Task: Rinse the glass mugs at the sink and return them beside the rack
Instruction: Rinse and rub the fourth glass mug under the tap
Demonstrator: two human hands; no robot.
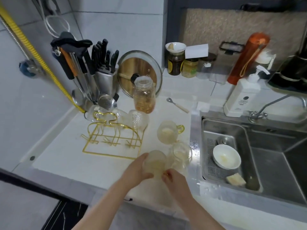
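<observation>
A gold wire rack [113, 138] stands on the white counter, with clear glasses [137, 120] hung along its far side. Right of the rack, three glass mugs with yellow handles sit together: one farther back [167, 132], one near the sink's edge [181, 153], and the nearest one [154, 161]. My left hand [136, 170] wraps around the left side of the nearest mug. My right hand [174, 179] pinches its handle from the right. The steel sink [272, 156] lies to the right.
In the sink basket rest a white bowl [226, 156] and a sponge [235, 179]. The tap [259, 113] and a white soap bottle [240, 97] stand behind it. A glass jar [144, 95], a spoon [177, 105], a pot lid [139, 72] and a knife block [103, 67] crowd the counter's back.
</observation>
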